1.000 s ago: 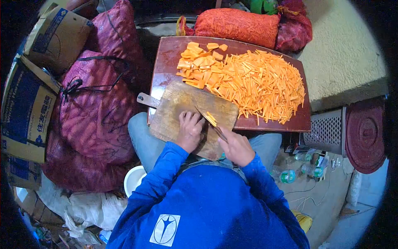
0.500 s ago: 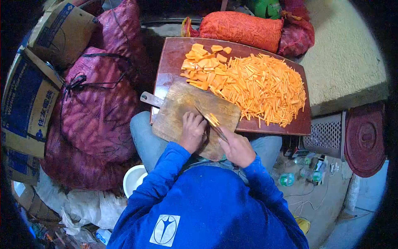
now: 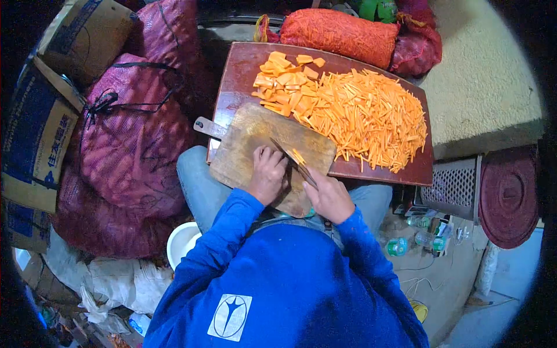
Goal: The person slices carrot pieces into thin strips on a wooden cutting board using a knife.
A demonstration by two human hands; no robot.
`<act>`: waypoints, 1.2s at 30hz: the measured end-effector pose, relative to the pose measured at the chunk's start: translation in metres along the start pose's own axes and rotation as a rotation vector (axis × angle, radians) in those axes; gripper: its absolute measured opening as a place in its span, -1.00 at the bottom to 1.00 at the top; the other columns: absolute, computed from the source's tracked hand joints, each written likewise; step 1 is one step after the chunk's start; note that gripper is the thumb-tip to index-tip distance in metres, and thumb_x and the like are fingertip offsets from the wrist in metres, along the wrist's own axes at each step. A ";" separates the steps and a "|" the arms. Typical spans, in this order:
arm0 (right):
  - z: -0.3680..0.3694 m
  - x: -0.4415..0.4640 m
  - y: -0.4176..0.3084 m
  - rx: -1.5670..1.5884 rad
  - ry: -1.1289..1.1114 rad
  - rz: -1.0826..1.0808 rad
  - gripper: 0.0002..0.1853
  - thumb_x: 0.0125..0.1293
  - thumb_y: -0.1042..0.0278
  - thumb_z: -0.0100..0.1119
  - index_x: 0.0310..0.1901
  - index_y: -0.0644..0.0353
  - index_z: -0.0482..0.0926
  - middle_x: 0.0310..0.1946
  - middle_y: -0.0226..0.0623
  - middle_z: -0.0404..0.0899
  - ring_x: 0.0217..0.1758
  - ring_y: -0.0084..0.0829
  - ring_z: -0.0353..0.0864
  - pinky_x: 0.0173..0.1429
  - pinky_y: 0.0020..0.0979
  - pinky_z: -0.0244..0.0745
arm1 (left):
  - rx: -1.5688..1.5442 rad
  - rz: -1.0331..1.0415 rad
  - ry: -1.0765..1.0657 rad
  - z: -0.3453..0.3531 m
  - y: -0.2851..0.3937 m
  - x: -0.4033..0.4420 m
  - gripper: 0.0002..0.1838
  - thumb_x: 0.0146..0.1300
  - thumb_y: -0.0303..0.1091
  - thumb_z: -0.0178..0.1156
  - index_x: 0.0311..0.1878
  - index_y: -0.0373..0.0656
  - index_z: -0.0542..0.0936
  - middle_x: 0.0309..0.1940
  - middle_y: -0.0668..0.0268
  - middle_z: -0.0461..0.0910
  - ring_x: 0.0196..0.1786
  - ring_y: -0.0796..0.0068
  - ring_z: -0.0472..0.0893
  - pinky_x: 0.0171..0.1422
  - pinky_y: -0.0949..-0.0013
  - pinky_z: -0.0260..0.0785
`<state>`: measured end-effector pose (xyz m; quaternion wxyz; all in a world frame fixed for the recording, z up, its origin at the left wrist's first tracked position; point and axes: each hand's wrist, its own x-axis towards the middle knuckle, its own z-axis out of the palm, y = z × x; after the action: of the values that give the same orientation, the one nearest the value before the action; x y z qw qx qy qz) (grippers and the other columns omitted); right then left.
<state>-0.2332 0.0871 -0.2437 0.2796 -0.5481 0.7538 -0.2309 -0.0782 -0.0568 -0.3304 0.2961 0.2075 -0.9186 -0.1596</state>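
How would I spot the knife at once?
Start at the dark red table, then the wooden board at its near edge. Over the board, the right hand holds the knife. Unlike the orange strips beside it, it is dark and pointed.

A cardboard box (image 3: 43, 136) at left bears "Wiring Harness" and characters starting "住友"

Rough beige wall (image 3: 481, 75) upr R, grey flr (image 3: 452, 284) lwr.
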 end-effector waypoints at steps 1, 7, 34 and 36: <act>0.001 0.004 0.001 0.001 0.023 -0.061 -0.56 0.50 0.29 0.24 0.34 0.18 0.50 -0.10 0.21 0.73 -0.02 0.27 0.73 -0.01 0.14 0.65 | -0.002 0.001 -0.011 0.005 -0.004 -0.002 -0.63 -0.05 -0.43 0.39 -0.10 -0.32 0.70 -0.07 0.05 0.59 0.15 -0.06 0.53 0.46 -0.18 0.29; 0.001 -0.006 0.008 -0.005 0.139 -0.171 -0.53 0.49 0.25 0.26 0.36 0.16 0.48 0.00 0.15 0.73 0.01 0.20 0.75 -0.01 0.11 0.66 | -0.109 -0.035 0.153 0.006 -0.005 -0.002 -0.77 0.11 -0.51 0.41 -0.12 -0.27 0.73 -0.18 0.14 0.66 0.01 0.00 0.63 0.27 -0.05 0.43; -0.059 0.005 0.044 -0.571 0.318 -0.385 -0.52 0.36 0.27 0.35 0.30 0.03 0.54 -0.39 -0.24 0.60 -0.30 -0.15 0.73 -0.35 -0.10 0.59 | -0.109 0.161 -0.104 0.009 0.012 0.146 -0.54 0.03 -0.09 0.61 0.00 -0.02 0.80 0.02 0.25 0.65 0.19 0.13 0.57 0.31 -0.07 0.26; -0.062 0.006 0.042 -0.712 0.331 -0.403 -0.54 0.38 0.25 0.33 0.29 0.03 0.55 -0.41 -0.27 0.58 -0.31 -0.19 0.73 -0.35 -0.12 0.60 | -0.081 0.135 -0.152 0.028 0.000 0.163 -0.52 0.03 -0.06 0.61 0.04 0.03 0.79 0.04 0.28 0.65 0.20 0.16 0.57 0.33 -0.11 0.20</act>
<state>-0.3060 0.0966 -0.2268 -0.1017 -0.7020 0.6989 -0.0916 -0.2160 -0.1294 -0.2743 0.2436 0.1201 -0.9432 -0.1913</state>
